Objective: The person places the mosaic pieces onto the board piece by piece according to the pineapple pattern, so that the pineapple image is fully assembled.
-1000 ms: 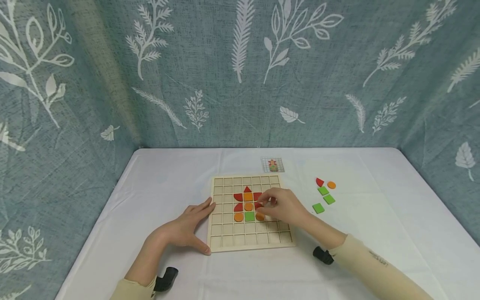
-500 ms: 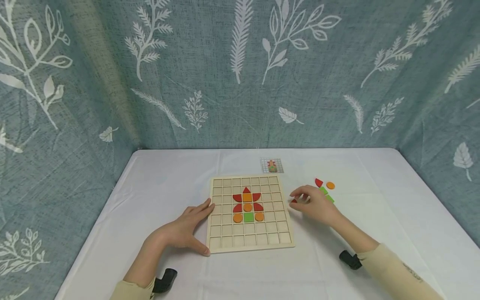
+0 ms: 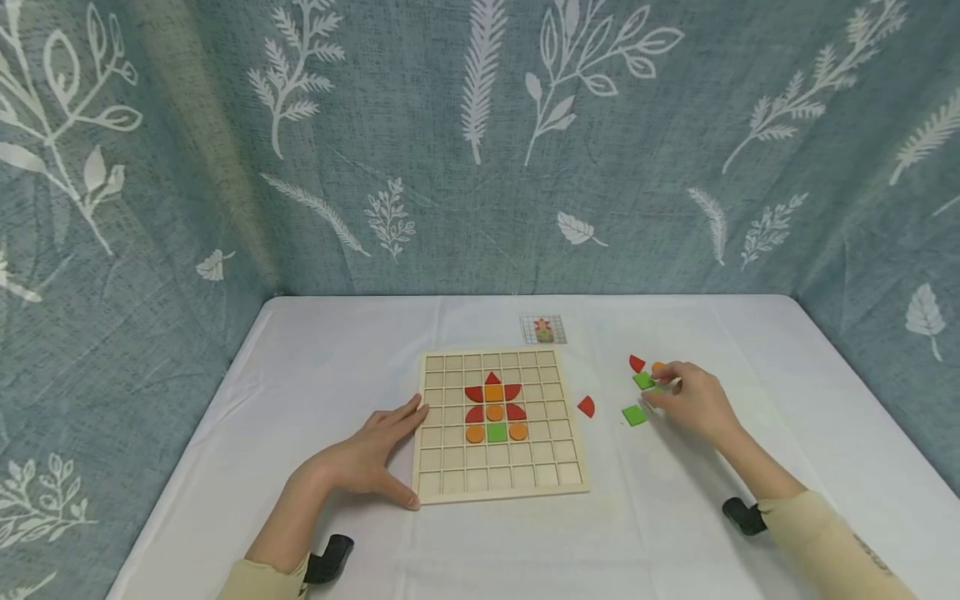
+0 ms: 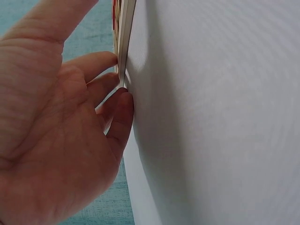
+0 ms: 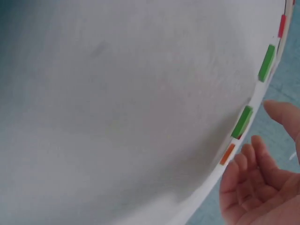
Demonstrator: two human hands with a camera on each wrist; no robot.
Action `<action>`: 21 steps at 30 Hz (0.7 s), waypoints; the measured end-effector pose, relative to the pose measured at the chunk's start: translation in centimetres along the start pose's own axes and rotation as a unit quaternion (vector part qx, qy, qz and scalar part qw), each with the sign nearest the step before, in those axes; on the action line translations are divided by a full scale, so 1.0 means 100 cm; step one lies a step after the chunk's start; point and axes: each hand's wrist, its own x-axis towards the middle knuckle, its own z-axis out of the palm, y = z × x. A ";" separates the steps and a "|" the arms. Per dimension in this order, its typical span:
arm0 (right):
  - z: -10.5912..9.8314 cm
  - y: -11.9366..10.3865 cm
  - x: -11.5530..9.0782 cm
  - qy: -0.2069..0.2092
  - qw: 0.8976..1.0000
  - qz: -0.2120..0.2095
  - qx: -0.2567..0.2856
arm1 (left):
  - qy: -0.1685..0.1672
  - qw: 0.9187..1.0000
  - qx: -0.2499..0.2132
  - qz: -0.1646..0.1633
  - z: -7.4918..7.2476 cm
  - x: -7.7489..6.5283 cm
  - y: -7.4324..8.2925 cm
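Note:
A wooden grid board (image 3: pixel 450 482) lies on the white table, bearing a pattern of red, orange and green tiles. Against its left edge my left hand (image 3: pixel 367 458) rests with fingers and thumb spread; fingertips touch the edge in the left wrist view. My right hand (image 3: pixel 693 402) hovers over loose tiles at right, thumb and fingers apart, holding nothing visible. Below its fingertips are a green square tile (image 3: pixel 643 381) and an orange round tile (image 3: pixel 658 367), partly hidden. Another green square tile (image 3: pixel 634 415) lies left of the thumb. A red quarter-circle tile (image 3: pixel 587 407) sits beside the board.
Behind the board lies a small pattern card (image 3: pixel 543 329) with a gridded picture. A second red quarter-circle tile (image 3: pixel 636 363) is at the back of the loose group. A blue-green curtain (image 3: pixel 450 233) with white leaves encloses the table's back and sides.
My right hand has moved from the board toward the loose tiles at right. It has let go of a red quarter-circle tile beside the board. The left hand stays put.

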 end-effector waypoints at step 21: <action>-0.001 0.002 0.014 -0.030 0.997 0.047 -0.051 | 0.001 1.000 -0.002 0.009 -0.002 -0.002 0.002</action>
